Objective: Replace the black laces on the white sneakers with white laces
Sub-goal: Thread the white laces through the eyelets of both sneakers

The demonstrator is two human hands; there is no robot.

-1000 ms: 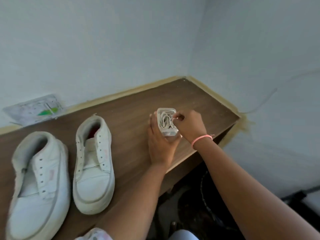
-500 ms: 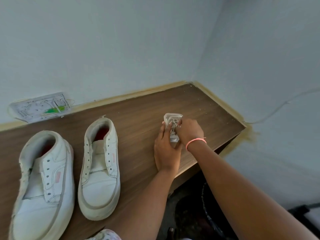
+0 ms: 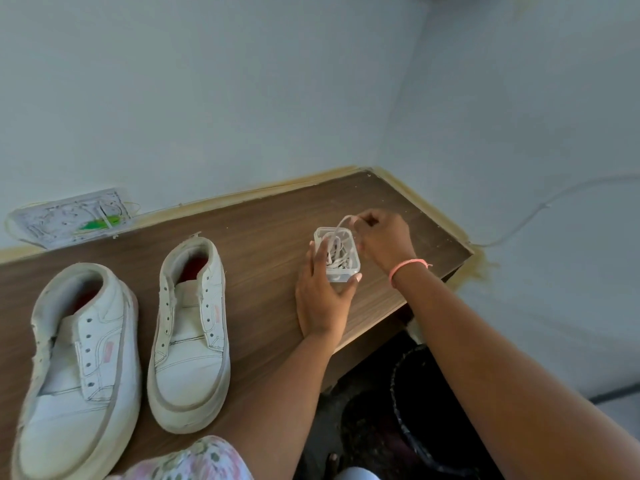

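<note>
**White lace drawn from a clear box; two unlaced sneakers beside it**

Surroundings. A brown wood-grain tabletop sits in the corner of two pale walls, with yellowish tape along its back and right edges. A flat printed sheet with a green mark leans against the back wall at the left. A thin wire runs along the right wall. Below the tabletop's front edge stands a dark round bin. A pink band circles the right wrist.

Task items. The left sneaker and the right sneaker stand side by side at the left of the tabletop, toes toward the viewer, eyelets bare. A small clear plastic box rests near the right front edge, well apart from the sneakers, and holds a bundle of white laces.

Grip state. The left hand curls round the box, thumb at its near corner. The right hand has its grip clamped on one lace strand, which is raised above the box rim.

Obstructions and limits. The left fingers cover the box's left wall. The right fingertips are turned away, so the exact pinch point cannot be made out. The number of laces in the bundle cannot be told. The left sneaker's toe is cut off at the frame edge. A floral garment is cut off at the bottom.
</note>
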